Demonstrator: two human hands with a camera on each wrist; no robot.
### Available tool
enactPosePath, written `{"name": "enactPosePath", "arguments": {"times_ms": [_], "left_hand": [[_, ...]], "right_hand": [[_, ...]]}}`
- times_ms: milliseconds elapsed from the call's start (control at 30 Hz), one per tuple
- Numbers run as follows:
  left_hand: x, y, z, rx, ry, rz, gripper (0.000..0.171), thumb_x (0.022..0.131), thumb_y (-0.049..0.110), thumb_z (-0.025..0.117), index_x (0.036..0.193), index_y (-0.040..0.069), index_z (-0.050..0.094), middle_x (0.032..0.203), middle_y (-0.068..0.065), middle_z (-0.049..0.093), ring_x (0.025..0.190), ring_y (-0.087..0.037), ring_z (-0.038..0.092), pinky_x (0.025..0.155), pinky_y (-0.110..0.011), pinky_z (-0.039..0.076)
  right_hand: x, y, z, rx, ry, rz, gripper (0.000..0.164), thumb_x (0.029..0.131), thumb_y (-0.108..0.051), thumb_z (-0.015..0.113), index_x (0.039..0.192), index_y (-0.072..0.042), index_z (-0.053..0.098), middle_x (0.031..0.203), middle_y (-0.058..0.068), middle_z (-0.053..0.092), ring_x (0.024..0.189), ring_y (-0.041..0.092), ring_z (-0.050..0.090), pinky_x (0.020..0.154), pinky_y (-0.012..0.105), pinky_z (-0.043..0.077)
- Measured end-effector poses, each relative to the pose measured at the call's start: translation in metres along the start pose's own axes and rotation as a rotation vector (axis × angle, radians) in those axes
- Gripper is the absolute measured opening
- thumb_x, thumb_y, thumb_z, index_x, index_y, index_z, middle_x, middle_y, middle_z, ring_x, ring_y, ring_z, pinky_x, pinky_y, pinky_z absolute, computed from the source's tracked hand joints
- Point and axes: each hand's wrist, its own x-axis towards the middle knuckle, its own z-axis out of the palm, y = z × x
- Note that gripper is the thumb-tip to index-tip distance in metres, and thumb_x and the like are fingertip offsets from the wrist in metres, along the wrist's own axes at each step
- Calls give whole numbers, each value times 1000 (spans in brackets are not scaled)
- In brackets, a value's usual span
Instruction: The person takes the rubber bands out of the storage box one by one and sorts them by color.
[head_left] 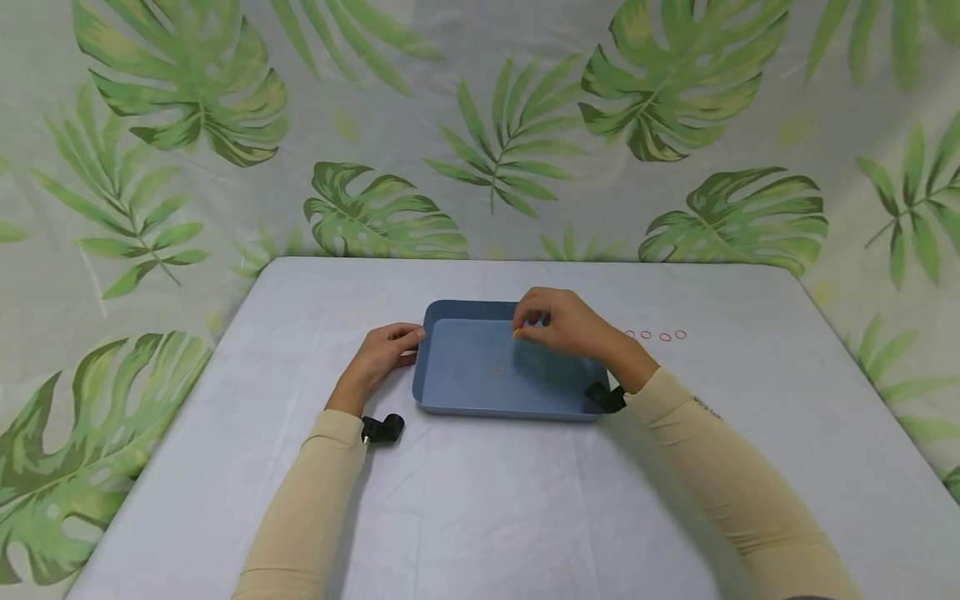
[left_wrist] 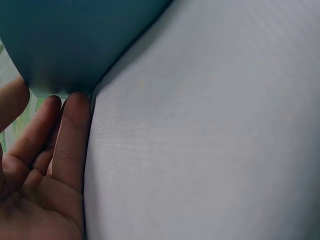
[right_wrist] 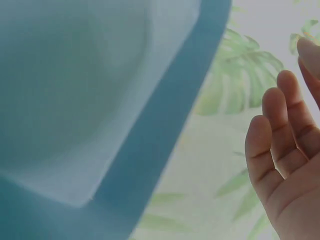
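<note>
A shallow blue-grey tray [head_left: 465, 367] lies on the white-covered table. My left hand [head_left: 382, 354] is at its left side; in the left wrist view, the fairly straight fingers [left_wrist: 72, 140] touch the tray's outer wall [left_wrist: 75, 45]. Over the tray's back right part, my right hand [head_left: 562, 321] pinches a small orange thing [head_left: 517, 332] between thumb and fingertips. Its exact kind is too small to tell. On the tray floor, left of the right hand's shadow, lies a small, faint, pale ring-like thing [head_left: 497, 371]. The right wrist view shows the other fingers [right_wrist: 275, 120] loosely bent beside the tray rim.
Several small red rings [head_left: 665, 337] lie in a row on the table, right of the tray and partly behind the right wrist. Black wrist cameras [head_left: 384, 428] sit on both wrists. A leaf-patterned cloth [head_left: 495, 142] hangs behind the table.
</note>
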Motion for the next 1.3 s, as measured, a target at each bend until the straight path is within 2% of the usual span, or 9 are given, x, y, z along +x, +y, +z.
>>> {"name": "enactPosePath", "arguments": {"times_ms": [300, 467, 600, 767, 867, 1100, 1300], "left_hand": [[0, -1, 1, 0, -3, 8, 43, 100, 24, 60, 137, 1, 56, 141, -18, 54, 127, -23, 55, 108, -36, 52], [1, -1, 1, -10, -1, -6, 43, 100, 23, 61, 136, 2, 57, 141, -17, 54, 126, -23, 55, 107, -35, 53], [1, 0, 3, -11, -7, -2, 43, 100, 22, 61, 137, 2, 56, 141, -18, 54, 127, -24, 55, 107, -35, 53], [2, 1, 4, -14, -5, 0, 43, 99, 22, 61, 137, 1, 56, 140, -18, 55, 124, -22, 56, 106, -35, 54], [1, 1, 4, -11, 1, 0, 43, 100, 22, 61, 137, 1, 56, 140, -17, 54, 123, -21, 56, 106, -35, 54], [0, 1, 1, 0, -1, 5, 44, 100, 22, 60, 138, 1, 54, 140, -17, 54, 125, -22, 55, 106, -35, 53], [-1, 2, 1, 0, 4, 10, 44, 100, 22, 60, 138, 0, 55, 139, -17, 54, 123, -20, 56, 106, -35, 53]], "right_hand": [[-27, 0, -25, -6, 55, 32, 9, 86, -12, 77, 92, -15, 70, 95, -2, 67, 84, 11, 60, 76, 38, 57], [-48, 18, -36, -72, 105, 47, 11, 86, -11, 78, 91, -16, 70, 94, -2, 67, 83, 10, 59, 72, 39, 56], [-69, 35, -47, -141, 155, 70, 12, 85, -8, 77, 90, -16, 70, 95, -1, 68, 81, 10, 59, 69, 31, 56], [-99, 55, -64, -191, 187, 170, 8, 88, -10, 75, 91, -16, 71, 96, -1, 68, 81, -1, 56, 68, 19, 54], [-116, 70, -73, -217, 199, 245, 6, 88, -12, 75, 91, -15, 71, 95, 1, 69, 80, -6, 54, 67, 16, 53], [-151, 106, -82, -275, 179, 402, 6, 88, -15, 76, 90, -10, 74, 96, 12, 72, 77, 8, 60, 60, 22, 47], [-164, 121, -82, -271, 165, 472, 9, 87, -17, 77, 90, -8, 75, 95, 13, 72, 74, -4, 52, 61, 22, 45]]}}
